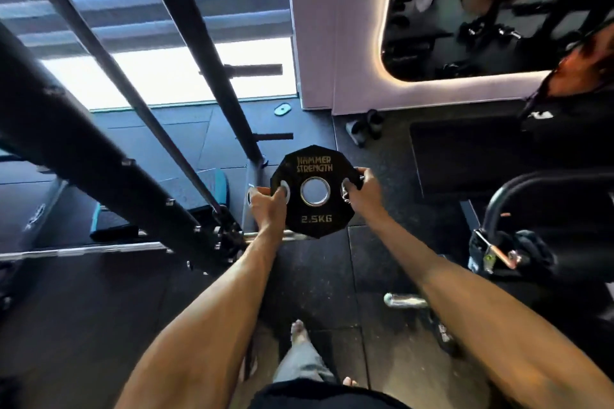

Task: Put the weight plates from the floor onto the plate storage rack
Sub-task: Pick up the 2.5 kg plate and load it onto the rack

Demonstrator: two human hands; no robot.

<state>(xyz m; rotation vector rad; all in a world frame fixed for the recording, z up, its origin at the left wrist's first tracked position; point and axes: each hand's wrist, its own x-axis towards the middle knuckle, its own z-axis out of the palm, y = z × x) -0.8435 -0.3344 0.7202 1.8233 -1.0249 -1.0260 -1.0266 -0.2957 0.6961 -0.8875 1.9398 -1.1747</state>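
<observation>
A small black weight plate [314, 219], marked 2.5 KG with gold lettering and a metal-ringed centre hole, is held up in front of me above the dark rubber floor. My left hand [267, 206] grips its left edge, thumb through the left grip slot. My right hand [362, 192] grips the right edge, fingers through the right slot. Just left of the plate stands a black rack upright [199, 53] with short horizontal pegs [274, 136] sticking out to the right. A bare chrome bar [292, 236] passes behind the plate's lower edge.
Slanted black frame beams [83, 149] fill the left side. A mirror wall [498, 10] stands ahead on the right. A black machine with a curved handle [531, 209] crowds the right. A chrome dumbbell handle [405, 300] lies on the floor near my feet.
</observation>
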